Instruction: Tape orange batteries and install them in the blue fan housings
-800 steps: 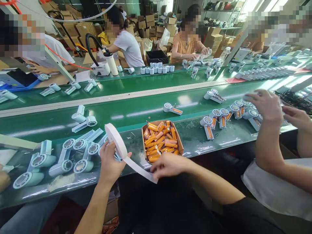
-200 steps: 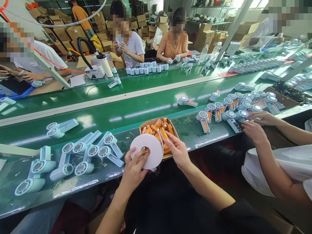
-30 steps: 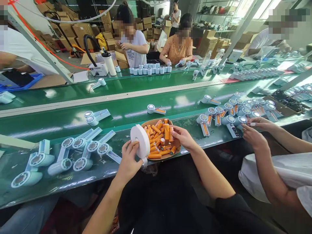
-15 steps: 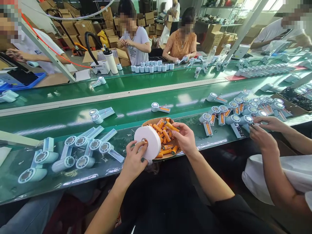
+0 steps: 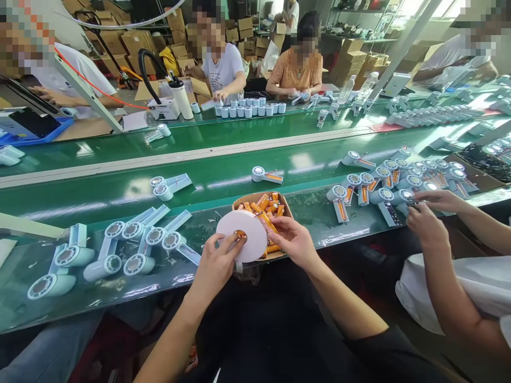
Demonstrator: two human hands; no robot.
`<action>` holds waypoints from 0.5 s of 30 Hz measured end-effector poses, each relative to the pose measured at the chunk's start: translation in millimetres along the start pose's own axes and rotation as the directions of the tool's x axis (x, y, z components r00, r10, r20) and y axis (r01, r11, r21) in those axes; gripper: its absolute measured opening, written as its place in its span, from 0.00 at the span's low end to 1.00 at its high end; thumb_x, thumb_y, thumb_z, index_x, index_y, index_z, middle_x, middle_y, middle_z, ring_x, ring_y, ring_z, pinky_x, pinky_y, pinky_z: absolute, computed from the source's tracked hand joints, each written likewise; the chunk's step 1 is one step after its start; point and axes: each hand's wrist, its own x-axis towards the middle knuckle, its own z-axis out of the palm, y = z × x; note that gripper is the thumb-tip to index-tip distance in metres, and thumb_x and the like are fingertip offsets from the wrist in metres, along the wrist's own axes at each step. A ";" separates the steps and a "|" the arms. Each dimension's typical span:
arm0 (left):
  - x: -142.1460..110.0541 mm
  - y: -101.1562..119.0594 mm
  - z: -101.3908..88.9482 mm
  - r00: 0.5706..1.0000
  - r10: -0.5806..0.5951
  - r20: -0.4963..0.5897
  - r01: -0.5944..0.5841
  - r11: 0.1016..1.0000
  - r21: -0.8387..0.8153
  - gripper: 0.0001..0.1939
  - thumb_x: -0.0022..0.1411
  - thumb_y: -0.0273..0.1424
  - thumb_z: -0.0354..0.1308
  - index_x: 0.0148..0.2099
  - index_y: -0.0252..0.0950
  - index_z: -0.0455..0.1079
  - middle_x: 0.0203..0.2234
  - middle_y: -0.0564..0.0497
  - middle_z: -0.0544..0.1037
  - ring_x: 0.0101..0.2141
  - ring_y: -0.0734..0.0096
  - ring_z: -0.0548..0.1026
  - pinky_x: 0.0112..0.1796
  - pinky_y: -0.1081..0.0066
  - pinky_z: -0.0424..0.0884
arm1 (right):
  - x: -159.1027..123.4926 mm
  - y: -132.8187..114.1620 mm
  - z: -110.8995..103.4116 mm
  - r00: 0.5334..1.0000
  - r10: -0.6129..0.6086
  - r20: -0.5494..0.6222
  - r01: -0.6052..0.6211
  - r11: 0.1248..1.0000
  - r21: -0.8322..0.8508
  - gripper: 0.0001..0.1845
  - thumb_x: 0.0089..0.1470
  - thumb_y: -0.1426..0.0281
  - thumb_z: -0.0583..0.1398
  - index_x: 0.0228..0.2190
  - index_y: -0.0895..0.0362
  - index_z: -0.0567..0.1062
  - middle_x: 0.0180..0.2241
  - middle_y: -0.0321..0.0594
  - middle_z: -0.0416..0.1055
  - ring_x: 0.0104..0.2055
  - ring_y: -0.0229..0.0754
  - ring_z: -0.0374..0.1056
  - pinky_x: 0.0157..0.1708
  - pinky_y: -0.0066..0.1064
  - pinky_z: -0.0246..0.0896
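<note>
My left hand (image 5: 217, 259) grips a white roll of tape (image 5: 256, 235), its fingertips at the centre hole. My right hand (image 5: 297, 242) is closed on an orange cylindrical battery (image 5: 265, 220) at the roll's right edge. Under and behind the roll is a cardboard box (image 5: 289, 210) heaped with orange batteries (image 5: 275, 206). The roll hides the box's near left part. Part of the held battery is covered by my fingers.
Pale blue fan housings (image 5: 137, 263) lie to the left on the green bench. More housings with orange batteries (image 5: 339, 202) stand to the right, near a co-worker's hands (image 5: 429, 223). A lone housing (image 5: 267, 174) lies beyond the box. Other people sit across the line.
My right hand has brought the battery down and left from above the box to the edge of the tape roll. The roll has shifted slightly right and turned more face-up.
</note>
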 end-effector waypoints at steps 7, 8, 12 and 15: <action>13.8 -15.1 -20.5 0.996 0.085 -0.016 -0.085 0.996 -0.031 0.34 0.66 0.19 0.57 0.68 0.55 0.71 0.55 0.53 0.82 0.51 0.53 0.71 0.65 0.49 0.63 | 17.3 -15.8 -7.9 0.921 0.226 0.317 -0.265 0.961 0.082 0.28 0.44 0.60 0.78 0.47 0.55 0.83 0.43 0.43 0.86 0.45 0.52 0.83 0.51 0.47 0.80; 14.7 -10.8 -20.1 0.998 0.056 -0.016 -0.056 0.998 -0.016 0.33 0.66 0.21 0.59 0.68 0.54 0.71 0.54 0.52 0.82 0.51 0.53 0.71 0.64 0.48 0.63 | 15.9 -11.8 -1.2 0.955 0.185 0.231 -0.222 0.964 0.148 0.28 0.45 0.59 0.78 0.47 0.55 0.83 0.44 0.44 0.86 0.47 0.52 0.82 0.52 0.46 0.80; 7.6 21.4 -8.2 1.000 -0.022 0.015 0.022 0.999 -0.025 0.29 0.63 0.34 0.69 0.66 0.44 0.75 0.49 0.43 0.83 0.48 0.49 0.71 0.53 0.48 0.68 | 16.9 7.8 9.7 0.986 0.078 -0.150 -0.022 0.938 0.345 0.25 0.48 0.57 0.77 0.46 0.53 0.82 0.48 0.45 0.84 0.50 0.53 0.81 0.52 0.45 0.79; 4.0 37.8 -2.5 0.994 0.049 0.093 -0.037 0.992 -0.124 0.31 0.60 0.37 0.73 0.64 0.43 0.75 0.48 0.43 0.82 0.47 0.51 0.71 0.52 0.50 0.67 | 37.4 2.7 -20.0 0.931 -0.057 -0.361 0.178 0.934 0.311 0.21 0.50 0.57 0.76 0.43 0.51 0.81 0.46 0.41 0.84 0.49 0.47 0.80 0.52 0.40 0.78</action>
